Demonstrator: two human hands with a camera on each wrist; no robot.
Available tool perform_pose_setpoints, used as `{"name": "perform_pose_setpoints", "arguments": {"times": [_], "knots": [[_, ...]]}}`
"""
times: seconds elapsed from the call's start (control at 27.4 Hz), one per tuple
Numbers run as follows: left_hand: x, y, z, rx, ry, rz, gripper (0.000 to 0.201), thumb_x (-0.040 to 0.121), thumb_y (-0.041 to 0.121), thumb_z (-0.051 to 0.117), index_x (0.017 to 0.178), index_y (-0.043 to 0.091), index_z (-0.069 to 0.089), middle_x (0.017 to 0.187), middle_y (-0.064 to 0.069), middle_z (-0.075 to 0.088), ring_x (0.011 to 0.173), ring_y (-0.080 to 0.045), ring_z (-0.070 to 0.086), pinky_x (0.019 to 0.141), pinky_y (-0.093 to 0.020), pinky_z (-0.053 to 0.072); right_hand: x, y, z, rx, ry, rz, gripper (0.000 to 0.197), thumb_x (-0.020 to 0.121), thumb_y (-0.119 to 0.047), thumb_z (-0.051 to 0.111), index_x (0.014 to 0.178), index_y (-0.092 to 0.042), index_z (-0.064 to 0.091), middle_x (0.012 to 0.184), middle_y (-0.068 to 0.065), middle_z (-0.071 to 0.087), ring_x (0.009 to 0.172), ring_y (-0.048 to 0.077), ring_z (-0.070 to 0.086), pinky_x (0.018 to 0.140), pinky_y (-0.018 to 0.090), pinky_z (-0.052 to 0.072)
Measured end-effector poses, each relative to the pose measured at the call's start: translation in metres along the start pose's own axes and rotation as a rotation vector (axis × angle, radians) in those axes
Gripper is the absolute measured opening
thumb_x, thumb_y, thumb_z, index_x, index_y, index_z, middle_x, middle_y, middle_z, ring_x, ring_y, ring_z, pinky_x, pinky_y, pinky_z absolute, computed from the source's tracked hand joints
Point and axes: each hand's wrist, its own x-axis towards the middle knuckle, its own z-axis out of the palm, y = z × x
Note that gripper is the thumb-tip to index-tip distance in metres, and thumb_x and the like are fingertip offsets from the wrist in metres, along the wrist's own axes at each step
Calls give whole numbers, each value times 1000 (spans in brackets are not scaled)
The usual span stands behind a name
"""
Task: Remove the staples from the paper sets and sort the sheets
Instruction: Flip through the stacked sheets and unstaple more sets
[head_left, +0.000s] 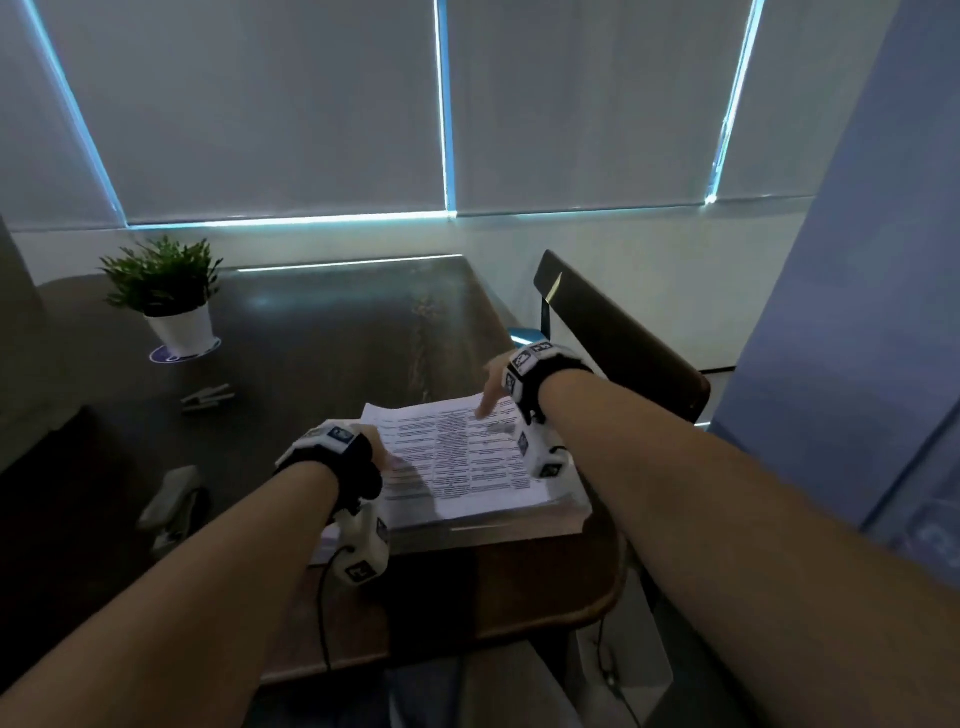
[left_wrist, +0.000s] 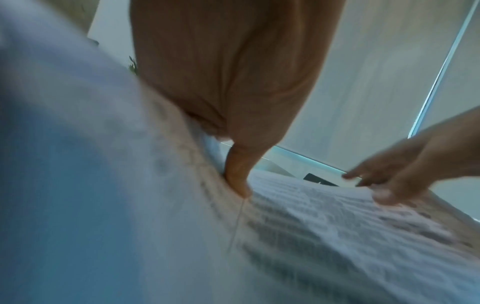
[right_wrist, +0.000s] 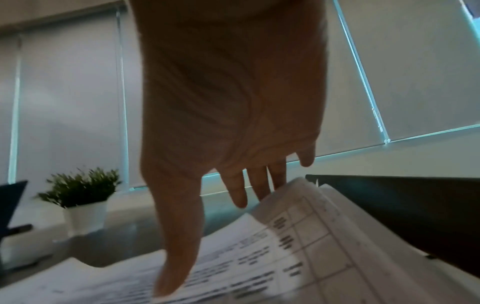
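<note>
The left hand (head_left: 375, 451) has its grip on the near-left edge of the paper stack (head_left: 467, 462), thumb (left_wrist: 237, 181) pressed on the printed top sheet while the sheet's edge curls up against the palm. The right hand (head_left: 500, 387) is spread, fingers straight; its thumb (right_wrist: 171, 273) touches the top sheet and its fingers (right_wrist: 259, 185) lie against the lifted far-right corner. The stack lies on the dark surface (head_left: 332, 332); left of the stack lie a stapler (head_left: 174, 501) and, farther back, a small pale tool (head_left: 208, 397), a potted plant (head_left: 166, 291) beyond them, and a chair (head_left: 618, 332) to the stack's right.
</note>
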Motion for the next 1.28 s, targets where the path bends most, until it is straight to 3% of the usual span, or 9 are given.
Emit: {"name": "perform_pose_setpoints", "arguments": {"times": [0.15,0.29,0.4,0.55,0.73,0.8,0.99,1.1,1.28], "knots": [[1,6,-25,46,-44,-53,20,72,39,76,76,21,71,64,5,67,55,-12,63,59,-27,50,15,1,-1,30,-350,175,85,53,-50,93,123,-14,60,117,9,66,103,33,63,95,50,51],[5,15,-37,7,-86,-52,20,77,23,76,61,20,64,72,-6,70,70,-21,67,73,-39,55,27,-4,-4,19,-647,264,38,83,-37,77,100,-8,58,115,12,64,111,31,59,109,46,41],[24,5,-30,8,-80,-65,24,77,27,76,63,19,58,91,-3,63,67,-16,59,76,-34,52,37,-10,-6,-95,-635,202,56,82,-40,77,120,-2,63,125,14,65,114,33,60,109,45,42],[44,-6,-31,-81,-148,-120,23,48,29,88,63,19,74,83,-6,73,78,-28,69,79,-45,57,35,-17,-6,-151,-571,157,51,77,-39,82,110,-5,62,110,15,66,103,34,61,98,44,49],[40,-4,-32,-131,-187,-131,19,51,19,82,69,13,77,87,-13,74,83,-33,70,82,-51,55,15,-23,-6,-232,-414,72,36,86,-39,73,99,-9,60,84,5,62,75,24,60,67,35,51],[44,-2,-30,-134,-212,-136,17,47,17,79,64,15,76,84,-12,74,83,-31,71,83,-50,56,13,-20,-5,-246,-416,67,34,84,-40,75,88,-10,59,84,5,62,76,24,60,71,36,52],[34,-2,-35,-119,-174,-143,15,52,23,88,60,20,75,80,-10,74,78,-30,71,77,-49,57,15,-27,-8,-298,-434,43,67,80,-40,79,135,-12,53,123,7,63,89,24,62,65,32,53],[32,2,-34,-107,-175,-127,17,63,21,84,74,12,76,76,-12,74,76,-30,72,78,-50,57,11,-29,-10,-317,-407,18,28,90,-38,69,97,-11,64,89,2,67,70,16,61,53,25,50],[39,-1,-27,-75,-230,-146,25,59,24,83,78,9,76,79,-14,74,75,-31,72,77,-49,57,17,-35,-23,-165,-502,114,41,74,-39,84,100,-10,73,102,11,75,88,28,67,91,40,54]]}}
